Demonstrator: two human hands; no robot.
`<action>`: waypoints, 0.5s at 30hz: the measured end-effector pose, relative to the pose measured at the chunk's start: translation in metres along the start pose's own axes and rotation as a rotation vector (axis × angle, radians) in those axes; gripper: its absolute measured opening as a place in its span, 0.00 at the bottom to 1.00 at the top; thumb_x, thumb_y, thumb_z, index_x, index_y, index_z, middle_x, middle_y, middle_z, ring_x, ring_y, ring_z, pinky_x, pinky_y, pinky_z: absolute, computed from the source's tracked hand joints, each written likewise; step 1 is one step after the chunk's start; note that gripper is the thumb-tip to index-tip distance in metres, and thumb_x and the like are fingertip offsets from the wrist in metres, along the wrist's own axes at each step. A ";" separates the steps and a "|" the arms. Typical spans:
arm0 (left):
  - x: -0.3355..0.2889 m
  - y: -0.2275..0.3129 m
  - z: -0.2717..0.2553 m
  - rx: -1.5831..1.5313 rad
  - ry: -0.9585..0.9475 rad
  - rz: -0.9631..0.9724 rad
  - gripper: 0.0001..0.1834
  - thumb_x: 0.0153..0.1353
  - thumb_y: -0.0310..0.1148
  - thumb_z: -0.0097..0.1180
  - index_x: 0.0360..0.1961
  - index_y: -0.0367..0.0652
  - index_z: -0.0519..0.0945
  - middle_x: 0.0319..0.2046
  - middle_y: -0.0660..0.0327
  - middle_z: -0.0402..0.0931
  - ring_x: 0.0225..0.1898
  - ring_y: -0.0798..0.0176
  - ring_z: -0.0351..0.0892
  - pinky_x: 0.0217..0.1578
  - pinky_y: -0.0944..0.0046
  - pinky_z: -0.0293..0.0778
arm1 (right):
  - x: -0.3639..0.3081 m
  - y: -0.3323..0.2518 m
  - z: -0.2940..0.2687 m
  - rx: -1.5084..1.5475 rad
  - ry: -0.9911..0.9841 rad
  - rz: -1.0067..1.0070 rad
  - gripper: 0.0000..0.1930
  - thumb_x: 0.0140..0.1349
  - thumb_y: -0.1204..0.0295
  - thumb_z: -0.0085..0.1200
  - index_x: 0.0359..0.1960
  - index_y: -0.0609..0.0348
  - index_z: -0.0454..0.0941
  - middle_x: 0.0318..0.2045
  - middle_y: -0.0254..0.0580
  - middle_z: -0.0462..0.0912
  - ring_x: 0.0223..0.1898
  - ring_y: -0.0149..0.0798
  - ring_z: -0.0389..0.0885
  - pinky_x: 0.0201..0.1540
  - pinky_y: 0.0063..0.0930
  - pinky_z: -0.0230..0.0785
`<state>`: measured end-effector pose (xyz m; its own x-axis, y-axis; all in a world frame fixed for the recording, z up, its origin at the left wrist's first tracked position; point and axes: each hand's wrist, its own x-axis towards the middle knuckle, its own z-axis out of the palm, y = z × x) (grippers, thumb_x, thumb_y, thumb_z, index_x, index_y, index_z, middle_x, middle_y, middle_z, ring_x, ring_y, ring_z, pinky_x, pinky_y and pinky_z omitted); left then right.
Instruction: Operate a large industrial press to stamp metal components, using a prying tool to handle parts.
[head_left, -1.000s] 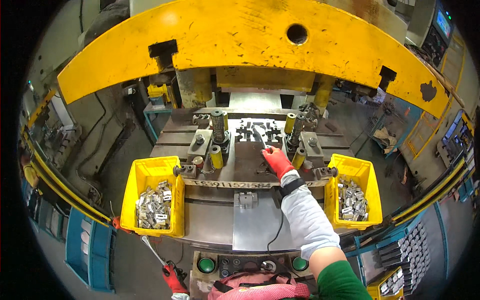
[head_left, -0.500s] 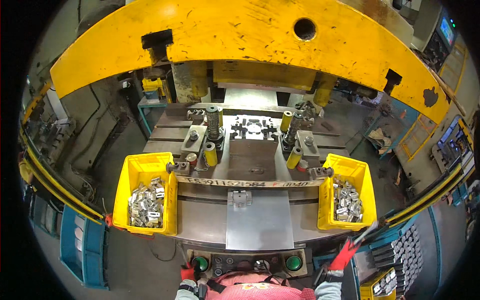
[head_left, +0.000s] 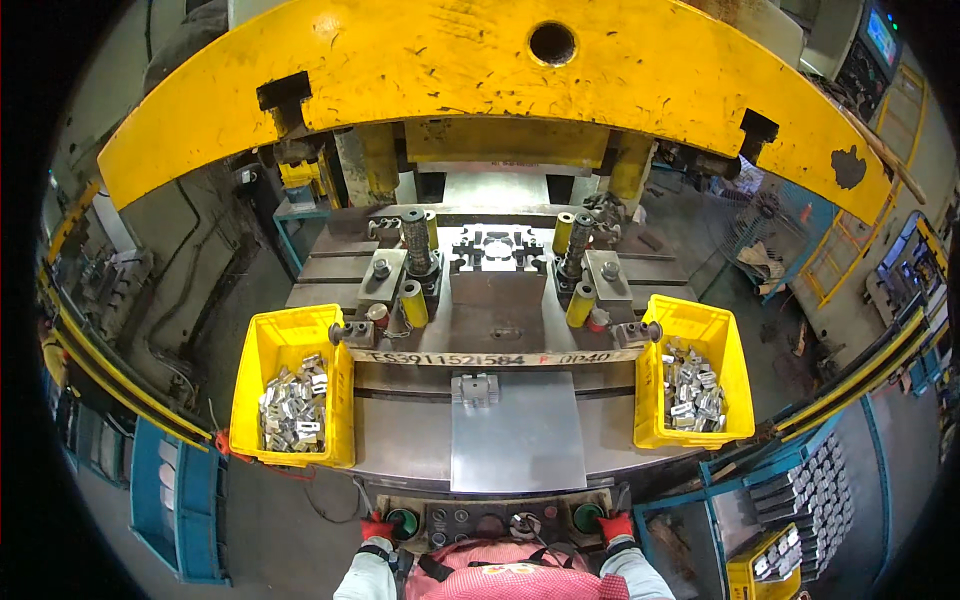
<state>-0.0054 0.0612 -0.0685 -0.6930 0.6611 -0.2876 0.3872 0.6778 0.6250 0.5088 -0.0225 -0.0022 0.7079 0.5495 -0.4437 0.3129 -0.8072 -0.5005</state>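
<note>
My left hand (head_left: 376,528), in a red glove, is at the left green button (head_left: 404,522) on the control panel. A thin metal tool (head_left: 362,492) sticks up from its closed fingers. At the panel's other end, my right hand (head_left: 618,526), also red-gloved, touches or nearly touches the right green button (head_left: 588,517). Another thin metal tool (head_left: 623,496) rises from that hand. Beyond the panel, a small metal block (head_left: 475,389) sits on a smooth metal plate (head_left: 517,445). The press die (head_left: 497,248) lies farther back, with a bright cut-out metal piece in its middle.
Yellow bins of small metal parts stand left (head_left: 340,400) and right (head_left: 738,390) of the bed. A yellow press beam (head_left: 430,75) arches overhead. Upright guide posts (head_left: 416,243) flank the die. At lower right are a blue rack (head_left: 715,500) of parts and a smaller yellow bin (head_left: 742,580).
My right hand has swung left from beside the right bin to the right green button, its tool now upright. My left hand stays by its button. The whole view has shifted slightly.
</note>
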 end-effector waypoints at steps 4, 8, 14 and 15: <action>-0.012 0.022 -0.004 -0.010 -0.159 -0.103 0.44 0.21 0.33 0.69 0.45 0.34 0.60 0.42 0.50 0.69 0.44 0.56 0.69 0.42 0.62 0.65 | 0.009 0.015 0.006 -0.057 0.094 0.056 0.40 0.29 0.59 0.65 0.44 0.68 0.59 0.39 0.56 0.73 0.43 0.51 0.71 0.43 0.36 0.65; -0.005 0.016 -0.005 -0.008 -0.210 -0.125 0.51 0.22 0.35 0.71 0.49 0.31 0.54 0.47 0.53 0.66 0.48 0.58 0.66 0.44 0.64 0.65 | 0.015 0.025 0.013 0.001 0.070 0.033 0.40 0.29 0.58 0.65 0.43 0.67 0.59 0.38 0.58 0.73 0.43 0.52 0.71 0.43 0.37 0.64; 0.006 -0.008 0.010 -0.169 -0.205 -0.100 0.50 0.23 0.31 0.69 0.51 0.33 0.54 0.48 0.53 0.65 0.48 0.59 0.66 0.44 0.65 0.65 | 0.011 0.018 0.011 -0.055 0.094 0.064 0.40 0.28 0.57 0.65 0.43 0.67 0.59 0.36 0.58 0.73 0.42 0.53 0.71 0.42 0.37 0.65; 0.004 -0.004 0.012 -0.168 -0.180 -0.103 0.47 0.23 0.30 0.68 0.50 0.34 0.57 0.47 0.51 0.66 0.47 0.58 0.67 0.44 0.65 0.64 | 0.012 0.021 0.010 -0.045 0.093 0.073 0.40 0.29 0.57 0.65 0.42 0.67 0.59 0.36 0.58 0.73 0.41 0.53 0.71 0.42 0.37 0.65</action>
<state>-0.0023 0.0649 -0.0813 -0.5981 0.6484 -0.4710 0.2033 0.6912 0.6935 0.5173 -0.0305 -0.0249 0.7849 0.4686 -0.4054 0.2855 -0.8542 -0.4346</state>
